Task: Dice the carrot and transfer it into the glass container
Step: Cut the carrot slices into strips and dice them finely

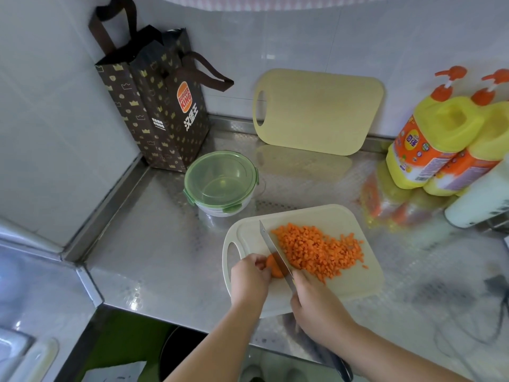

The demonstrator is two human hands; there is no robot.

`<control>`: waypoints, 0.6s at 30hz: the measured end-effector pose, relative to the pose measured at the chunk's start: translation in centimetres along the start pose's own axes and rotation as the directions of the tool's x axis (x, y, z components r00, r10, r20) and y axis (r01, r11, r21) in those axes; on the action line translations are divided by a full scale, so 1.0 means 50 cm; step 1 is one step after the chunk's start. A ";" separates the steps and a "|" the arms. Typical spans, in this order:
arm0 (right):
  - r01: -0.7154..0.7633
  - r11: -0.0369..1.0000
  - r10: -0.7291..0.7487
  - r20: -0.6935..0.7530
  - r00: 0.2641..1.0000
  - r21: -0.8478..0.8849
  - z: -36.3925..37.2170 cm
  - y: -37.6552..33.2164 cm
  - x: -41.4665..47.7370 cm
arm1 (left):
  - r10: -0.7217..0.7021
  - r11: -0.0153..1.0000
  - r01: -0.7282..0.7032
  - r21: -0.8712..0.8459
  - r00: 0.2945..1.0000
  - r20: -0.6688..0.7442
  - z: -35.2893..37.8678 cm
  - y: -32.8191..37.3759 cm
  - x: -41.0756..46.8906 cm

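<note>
— How's the light?
— Bright and even. My counter [165, 257] glares and mirrors the bottles [429, 144]. Shadows are soft.
— Sharp?
— Centre is. Edges bend and blur, and my bag [165, 111] leans.

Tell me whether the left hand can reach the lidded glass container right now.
Probably yes. The glass container stands beyond the cutting board, with nothing standing between it and the left hand. But that hand pinches the carrot stub beside the knife in the right hand, and must let go first.
</note>
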State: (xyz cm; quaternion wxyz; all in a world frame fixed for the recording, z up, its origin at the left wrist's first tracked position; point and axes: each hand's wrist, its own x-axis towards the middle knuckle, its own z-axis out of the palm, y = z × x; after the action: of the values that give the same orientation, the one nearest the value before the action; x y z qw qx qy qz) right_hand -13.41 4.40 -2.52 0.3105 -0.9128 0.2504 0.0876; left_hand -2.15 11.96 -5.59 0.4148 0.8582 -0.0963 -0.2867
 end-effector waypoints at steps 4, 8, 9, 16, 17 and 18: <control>0.017 1.000 -0.017 0.035 0.999 0.006 -0.003 0.009 -0.002 | -0.015 1.000 0.015 -0.006 1.000 0.003 -0.001 0.002 0.001; 0.016 1.000 -0.016 0.035 0.999 0.022 -0.003 0.016 -0.007 | -0.014 1.000 0.014 0.006 1.000 0.014 -0.003 0.003 0.003; 0.013 1.000 -0.014 0.033 0.999 0.025 -0.003 0.015 -0.008 | -0.016 1.000 0.016 0.011 1.000 0.019 -0.004 0.004 0.004; 0.012 1.000 -0.011 0.020 1.000 -0.008 -0.015 0.006 -0.004 | -0.016 1.000 0.015 0.019 0.999 0.046 -0.010 0.011 0.002; -0.012 1.000 0.012 0.020 1.000 -0.013 -0.023 0.008 -0.001 | -0.020 1.000 0.020 0.015 0.999 0.041 -0.010 0.011 0.001; -0.033 0.999 0.033 0.010 0.999 -0.022 -0.031 0.008 0.000 | -0.022 1.000 0.022 0.007 0.999 0.039 -0.011 0.012 0.000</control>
State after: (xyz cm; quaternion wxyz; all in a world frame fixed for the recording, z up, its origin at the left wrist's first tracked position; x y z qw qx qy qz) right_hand -13.61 3.15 -1.49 0.3004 -0.9114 0.2629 0.1004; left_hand -1.78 11.95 -4.87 0.4069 0.8548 -0.0958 -0.3075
